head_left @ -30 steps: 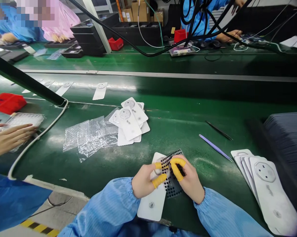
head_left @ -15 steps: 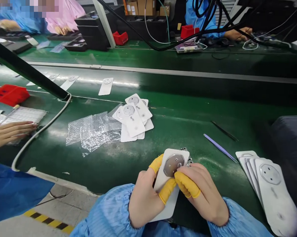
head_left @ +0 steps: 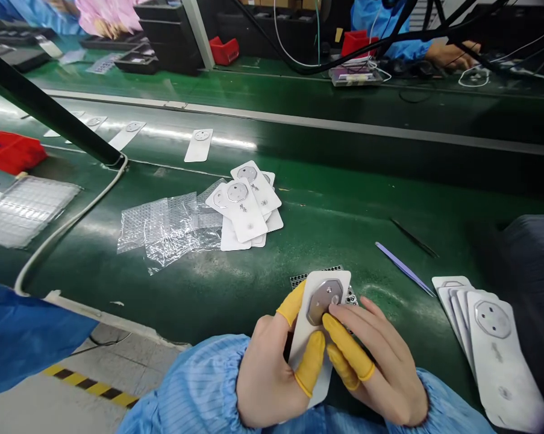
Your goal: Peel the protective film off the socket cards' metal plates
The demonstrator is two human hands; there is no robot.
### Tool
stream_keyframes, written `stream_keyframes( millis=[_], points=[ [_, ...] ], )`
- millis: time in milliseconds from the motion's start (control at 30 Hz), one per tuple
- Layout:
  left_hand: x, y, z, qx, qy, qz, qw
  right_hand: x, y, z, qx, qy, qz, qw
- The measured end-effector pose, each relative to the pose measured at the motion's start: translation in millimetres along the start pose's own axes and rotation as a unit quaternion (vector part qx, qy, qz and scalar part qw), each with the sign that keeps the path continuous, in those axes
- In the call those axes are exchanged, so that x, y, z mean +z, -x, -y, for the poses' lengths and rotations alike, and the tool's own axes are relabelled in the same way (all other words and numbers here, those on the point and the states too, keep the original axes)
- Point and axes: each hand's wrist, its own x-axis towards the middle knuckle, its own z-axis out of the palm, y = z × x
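My left hand (head_left: pixel 272 371) is closed round a white rounded-corner panel (head_left: pixel 321 386), tilted towards me. Yellow finger cots cover its thumb and a fingertip. A grey octagonal metal plate (head_left: pixel 319 304) with small holes sits in the panel's upper part. My right hand (head_left: pixel 387 367) has its fingers stretched out over that plate, two of them in yellow cots. A bare fingertip touches the plate beside a small round clear spot. No separate item shows in the right hand. Behind the panel lies a sheet with rows of round dots (head_left: pixel 321 270), partly hidden.
Similar panels lie in a pile (head_left: pixel 249 220) beside clear bubble bags (head_left: pixel 172 232). More form a stack (head_left: pixel 493 349) at right, near purple tweezers (head_left: pixel 402 267) and dark tweezers (head_left: pixel 414 237). A black post (head_left: pixel 50 105) and white cable (head_left: pixel 68 232) cross the left. Co-workers sit opposite.
The view has tilted slightly down. My right thumb and forefinger have spread a little apart on the plate. The neighbour's hand at left has gone from view.
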Motion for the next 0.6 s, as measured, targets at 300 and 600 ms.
stream_keyframes(
  millis=[300, 600],
  points=[
    [4.6, -3, -11, -0.003, -0.017, -0.008, 1.0, 4, -3, 3, 0.043, 0.0, -0.01, 0.999],
    [9.5, -3, 6, -0.052, 0.08, -0.042, 0.995, 13, -4, 2, 0.073, -0.065, 0.046, 0.994]
  ],
)
